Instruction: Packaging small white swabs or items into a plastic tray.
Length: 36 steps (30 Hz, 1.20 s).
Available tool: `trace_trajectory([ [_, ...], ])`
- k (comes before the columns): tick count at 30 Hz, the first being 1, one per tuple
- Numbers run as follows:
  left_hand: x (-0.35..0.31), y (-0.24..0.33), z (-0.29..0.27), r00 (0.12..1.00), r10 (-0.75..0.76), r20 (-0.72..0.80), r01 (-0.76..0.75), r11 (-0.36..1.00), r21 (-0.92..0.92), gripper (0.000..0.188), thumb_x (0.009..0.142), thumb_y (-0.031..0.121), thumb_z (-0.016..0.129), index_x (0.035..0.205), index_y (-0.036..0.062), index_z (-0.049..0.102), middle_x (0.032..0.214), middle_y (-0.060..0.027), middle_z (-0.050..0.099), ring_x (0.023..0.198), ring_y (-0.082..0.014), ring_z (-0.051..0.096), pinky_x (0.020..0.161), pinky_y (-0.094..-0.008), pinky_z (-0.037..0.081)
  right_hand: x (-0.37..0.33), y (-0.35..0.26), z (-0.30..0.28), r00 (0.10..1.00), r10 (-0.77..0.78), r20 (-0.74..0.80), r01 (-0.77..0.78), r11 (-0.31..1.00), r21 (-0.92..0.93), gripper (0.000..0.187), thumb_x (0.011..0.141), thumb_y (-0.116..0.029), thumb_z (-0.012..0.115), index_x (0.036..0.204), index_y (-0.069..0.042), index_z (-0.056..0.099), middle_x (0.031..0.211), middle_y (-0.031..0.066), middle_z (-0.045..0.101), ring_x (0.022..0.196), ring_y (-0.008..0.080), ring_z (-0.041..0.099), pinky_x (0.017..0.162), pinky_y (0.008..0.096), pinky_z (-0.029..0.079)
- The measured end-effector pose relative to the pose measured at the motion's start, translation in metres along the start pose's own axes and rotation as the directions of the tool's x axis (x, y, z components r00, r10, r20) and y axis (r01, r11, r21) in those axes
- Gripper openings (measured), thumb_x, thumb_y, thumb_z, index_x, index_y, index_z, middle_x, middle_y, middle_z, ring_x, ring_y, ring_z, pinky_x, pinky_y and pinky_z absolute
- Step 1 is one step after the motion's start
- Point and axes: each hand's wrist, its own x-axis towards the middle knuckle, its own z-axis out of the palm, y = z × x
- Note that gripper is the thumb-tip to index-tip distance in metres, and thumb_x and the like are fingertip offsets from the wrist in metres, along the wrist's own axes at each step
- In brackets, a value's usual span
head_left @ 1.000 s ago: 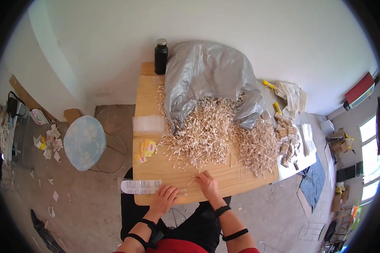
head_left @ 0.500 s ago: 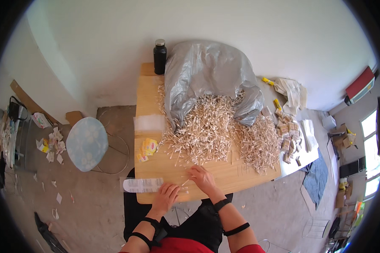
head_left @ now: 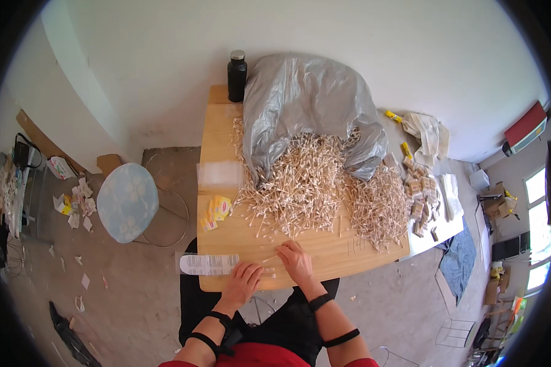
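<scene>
A single cotton swab point(head_left: 270, 259) sits over the near edge of the table point(head_left: 337, 269), its tail end pinched between the fingertips of the right hand point(head_left: 297, 262). From that grip it sticks out toward eight o'clock, its long axis running two to eight, so its free end aims at the left hand point(head_left: 242, 283). The right hand is nearer, since it holds the swab; the left fingers are just beyond the free end.

The left hand lies palm down at the inner end of a printed card point(head_left: 209, 264), which points out to nine o'clock in a clear sleeve. From where I stand, I can't tell whether those fingers pinch the sleeve or merely press on it. A few loose swabs point(head_left: 268, 273) show by its fingertips, perhaps inside the film.

Up at twelve o'clock spreads the big swab heap point(head_left: 306, 183), spilling from a grey plastic bag point(head_left: 312, 92); a second heap point(head_left: 379, 211) lies at two. Yellow packets point(head_left: 218, 209) are at eleven, a black bottle point(head_left: 237, 76) farther off that way, and a pale blue stool point(head_left: 127, 202) at ten.
</scene>
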Motion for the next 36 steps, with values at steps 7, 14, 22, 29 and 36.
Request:
trace_trajectory([
  [7, 0.002, 0.001, 0.0, 1.0, 0.002, -0.019, -0.002, 1.0, -0.007, 0.043, 0.086, 0.022, 0.067, 0.125, 0.0077, 0.058, 0.128, -0.0054, 0.053, 0.127, -0.0232, 0.045, 0.114, -0.0437, 0.034, 0.004, 0.025, -0.002, 0.99, -0.126, 0.064, 0.129, 0.99, -0.05, 0.015, 0.081, -0.009, 0.069, 0.097, -0.01, 0.07, 0.091, 0.0071, 0.063, 0.091, 0.0299, 0.064, 0.072, 0.041, 0.054],
  [14, 0.005, 0.002, -0.004, 1.0, 0.009, -0.005, -0.009, 1.0, -0.022, 0.044, 0.086, 0.022, 0.066, 0.127, 0.0072, 0.057, 0.13, -0.0059, 0.053, 0.128, -0.0242, 0.046, 0.114, -0.044, 0.034, -0.023, 0.015, 0.02, 0.998, -0.051, -0.035, 0.051, 0.999, -0.014, 0.008, 0.082, -0.009, 0.071, 0.09, -0.009, 0.07, 0.09, 0.0085, 0.064, 0.077, 0.0315, 0.066, 0.064, 0.0416, 0.054],
  [22, 0.0, 0.001, 0.001, 0.994, -0.04, 0.101, 0.028, 0.993, 0.119, 0.054, 0.091, 0.028, 0.062, 0.14, 0.0078, 0.049, 0.145, -0.0057, 0.046, 0.141, -0.0235, 0.036, 0.119, -0.0514, 0.022, 0.03, -0.022, 0.039, 0.832, 0.468, -0.298, -0.507, 0.859, -0.068, 0.023, 0.084, -0.028, 0.072, 0.083, -0.006, 0.068, 0.083, 0.0152, 0.068, 0.073, 0.0341, 0.066, 0.063, 0.0456, 0.051],
  [29, -0.004, 0.0, 0.006, 0.989, -0.074, 0.129, 0.061, 0.993, 0.102, 0.05, 0.091, 0.029, 0.061, 0.137, 0.0112, 0.053, 0.143, -0.003, 0.047, 0.139, -0.0223, 0.037, 0.119, -0.0547, 0.021, 0.004, -0.013, 0.036, 0.882, 0.458, -0.105, -0.467, 0.88, -0.084, 0.022, 0.083, -0.027, 0.073, 0.083, -0.005, 0.067, 0.083, 0.0141, 0.068, 0.075, 0.0344, 0.067, 0.064, 0.0445, 0.051],
  [36, -0.005, -0.001, 0.005, 0.998, -0.022, 0.061, 0.014, 0.991, 0.137, 0.048, 0.089, 0.027, 0.063, 0.133, 0.0108, 0.056, 0.138, -0.0031, 0.05, 0.134, -0.022, 0.042, 0.118, -0.0544, 0.022, 0.004, -0.009, 0.02, 0.986, 0.124, -0.107, -0.13, 0.991, -0.041, 0.009, 0.087, -0.016, 0.068, 0.088, -0.008, 0.069, 0.092, 0.0114, 0.063, 0.077, 0.0346, 0.066, 0.065, 0.0442, 0.052],
])
